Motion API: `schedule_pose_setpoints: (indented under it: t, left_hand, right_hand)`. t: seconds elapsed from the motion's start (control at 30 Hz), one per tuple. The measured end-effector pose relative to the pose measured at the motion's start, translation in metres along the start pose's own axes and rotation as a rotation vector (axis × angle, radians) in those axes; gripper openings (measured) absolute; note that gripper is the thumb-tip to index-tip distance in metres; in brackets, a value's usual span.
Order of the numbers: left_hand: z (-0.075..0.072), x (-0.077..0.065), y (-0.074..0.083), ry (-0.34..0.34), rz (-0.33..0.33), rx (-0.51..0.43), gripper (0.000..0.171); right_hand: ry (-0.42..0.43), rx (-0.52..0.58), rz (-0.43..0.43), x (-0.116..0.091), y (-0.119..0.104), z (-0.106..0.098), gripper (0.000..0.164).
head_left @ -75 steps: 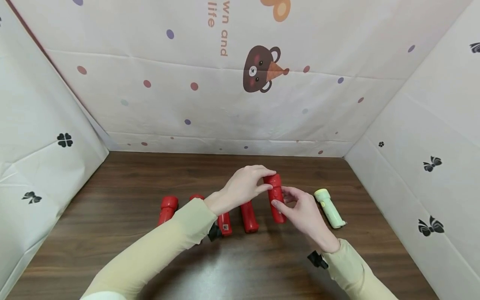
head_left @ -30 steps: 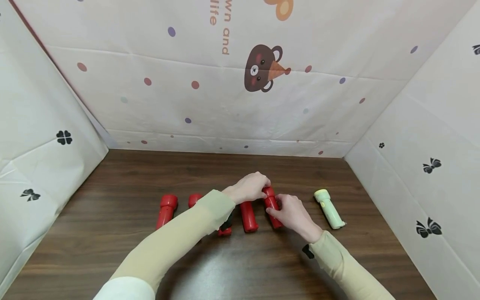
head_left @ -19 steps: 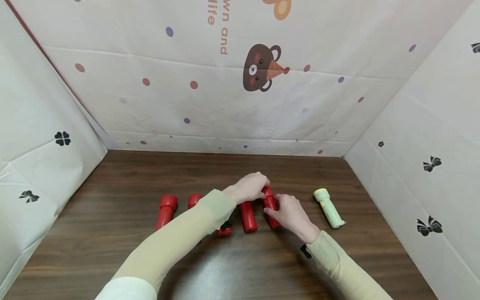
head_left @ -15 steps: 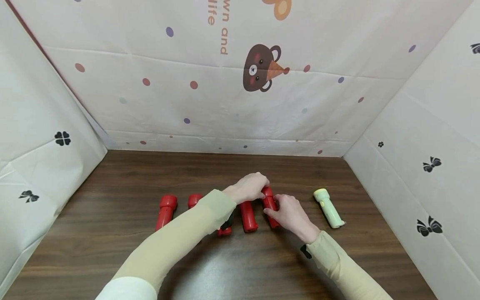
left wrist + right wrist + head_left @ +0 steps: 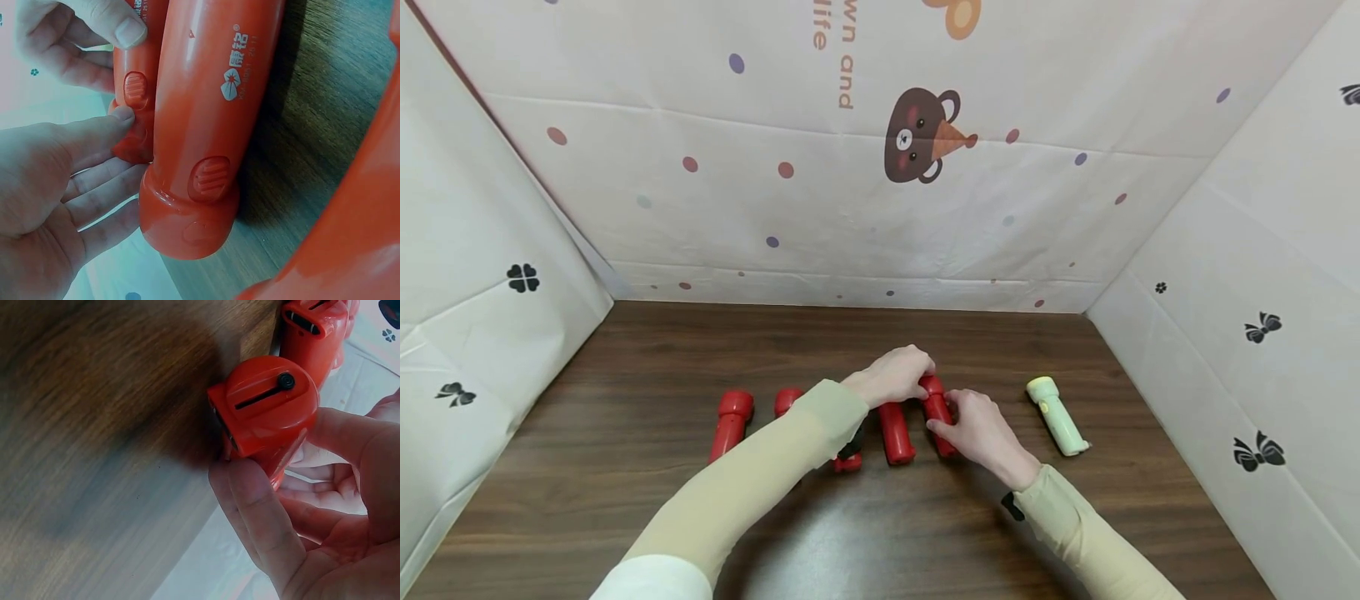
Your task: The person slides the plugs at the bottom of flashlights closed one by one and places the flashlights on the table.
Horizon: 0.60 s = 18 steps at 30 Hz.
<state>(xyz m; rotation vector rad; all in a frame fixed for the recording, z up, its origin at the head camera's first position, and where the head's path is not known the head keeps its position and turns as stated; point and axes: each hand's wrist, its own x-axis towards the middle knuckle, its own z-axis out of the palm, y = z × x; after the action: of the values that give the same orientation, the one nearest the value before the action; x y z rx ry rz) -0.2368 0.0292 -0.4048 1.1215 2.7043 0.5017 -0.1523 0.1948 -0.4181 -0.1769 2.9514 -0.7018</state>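
A red flashlight lies on the brown table, tilted slightly, between both hands. My left hand pinches its wide head from the far side; in the left wrist view the thumb rests beside its ribbed switch. My right hand grips the body near the tail, thumb on one side and fingers on the other. The right wrist view shows the tail cap with a black knob in a slot. Just left of it lies another red flashlight, its head hidden behind my left hand.
Further left, a red flashlight and two red ends, a head and a tail, show around my left sleeve, which covers the rest. A pale green flashlight lies to the right. Patterned white sheets wall the table's back and sides.
Both hands have lowered the red flashlight from above the table onto it, beside the other red one. Over the last second it has shifted slightly left, both hands still holding it.
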Motion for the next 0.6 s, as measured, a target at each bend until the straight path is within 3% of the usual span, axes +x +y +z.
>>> schedule_pose_setpoints:
  t: [0.6]
  left_hand:
    - [-0.0002, -0.0040, -0.0038, -0.012, -0.005, 0.001, 0.009]
  right_hand:
    - [0.017, -0.041, -0.019, -0.0051, -0.0025, 0.0038, 0.041]
